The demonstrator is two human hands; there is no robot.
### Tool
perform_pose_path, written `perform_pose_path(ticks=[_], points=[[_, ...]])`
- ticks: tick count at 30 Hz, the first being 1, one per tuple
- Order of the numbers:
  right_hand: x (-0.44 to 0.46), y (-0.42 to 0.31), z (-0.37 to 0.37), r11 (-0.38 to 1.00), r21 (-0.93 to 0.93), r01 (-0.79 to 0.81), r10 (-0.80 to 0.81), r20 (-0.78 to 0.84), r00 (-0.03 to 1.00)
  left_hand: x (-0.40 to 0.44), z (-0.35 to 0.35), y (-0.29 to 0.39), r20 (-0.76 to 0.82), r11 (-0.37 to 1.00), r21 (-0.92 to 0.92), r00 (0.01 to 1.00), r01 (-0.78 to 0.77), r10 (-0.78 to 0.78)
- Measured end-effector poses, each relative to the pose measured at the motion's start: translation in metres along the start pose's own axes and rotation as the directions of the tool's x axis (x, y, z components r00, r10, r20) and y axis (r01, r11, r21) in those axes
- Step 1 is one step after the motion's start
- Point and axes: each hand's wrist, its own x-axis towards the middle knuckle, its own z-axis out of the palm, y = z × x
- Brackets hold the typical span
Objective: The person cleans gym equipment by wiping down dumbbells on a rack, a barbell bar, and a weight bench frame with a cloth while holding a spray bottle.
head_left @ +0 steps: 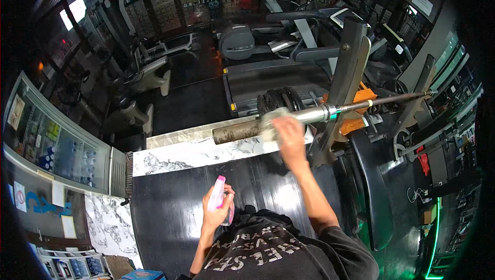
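Note:
My right hand [291, 138], a little blurred, presses a pale cloth [268, 127] around the thick end sleeve of a barbell [235, 131]. Left of the cloth the sleeve looks brown and stained; to the right it is shiny metal. The bar rests across a dark upright [349, 63] of a rack and runs off to the right. Low in front of my body, my left hand [210, 212] is closed around a clear spray bottle [217, 195] with a pink top, apart from the bar.
Black weight plates [278, 99] sit behind the bar. A padded bench [368, 192] stands at right, below the bar. Behind are a treadmill [278, 81] and other machines. A glass-door drinks fridge [56, 141] stands at left, beside a marble-patterned ledge [170, 159].

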Motion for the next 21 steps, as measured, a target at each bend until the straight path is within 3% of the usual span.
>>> perform_pose_path(ticks=[3, 5, 8, 10, 11, 12, 13, 14, 17, 19, 21], points=[[-0.006, 0.041, -0.026, 0.934, -0.237, -0.266, 0.228, -0.174, 0.958, -0.002, -0.005, -0.005, 0.006, 1.000, 0.008, 1.000, 0.006, -0.006], [-0.005, 0.050, -0.024, 0.915, -0.183, -0.361, 0.315, -0.236, 0.919, -0.003, -0.004, -0.006, 0.016, 1.000, 0.016, 1.000, 0.010, -0.011], [0.009, 0.004, 0.000, 0.850, 0.101, -0.518, 0.523, -0.282, 0.804, -0.002, 0.000, -0.004, 0.034, 0.999, 0.021, 0.999, 0.041, -0.042], [0.016, -0.038, 0.027, 0.869, 0.370, -0.329, 0.427, -0.222, 0.877, 0.000, 0.005, -0.001, 0.026, 1.000, -0.016, 0.999, 0.025, -0.024], [0.020, -0.061, 0.049, 0.906, 0.297, -0.302, 0.343, -0.097, 0.934, 0.000, 0.007, -0.001, 0.032, 1.000, -0.012, 0.999, 0.026, -0.025], [0.021, -0.091, 0.066, 0.906, 0.343, -0.248, 0.265, -0.003, 0.964, 0.001, 0.009, -0.001, 0.040, 1.000, -0.021, 0.999, 0.010, -0.009], [0.025, -0.110, 0.076, 0.921, 0.389, -0.011, 0.007, 0.011, 1.000, 0.001, 0.010, -0.002, 0.049, 0.999, -0.033, 0.999, -0.007, 0.009], [0.029, -0.131, 0.076, 0.958, 0.285, 0.043, -0.070, 0.086, 0.994, 0.003, 0.011, -0.001, 0.057, 0.999, -0.033, 0.998, -0.007, 0.009], [0.027, -0.125, 0.074, 0.922, 0.386, 0.027, -0.084, 0.131, 0.988, 0.002, 0.009, 0.001, 0.096, 0.999, 0.017, 0.994, -0.051, 0.049], [0.018, -0.100, 0.064, 0.945, 0.306, 0.114, -0.156, 0.118, 0.981, 0.000, 0.009, 0.004, 0.089, 0.998, 0.013, 0.994, -0.059, 0.057], [0.008, -0.067, 0.048, 0.961, 0.272, 0.054, -0.073, 0.063, 0.995, -0.003, 0.008, 0.003, 0.085, 0.999, 0.000, 0.995, -0.043, 0.043]])
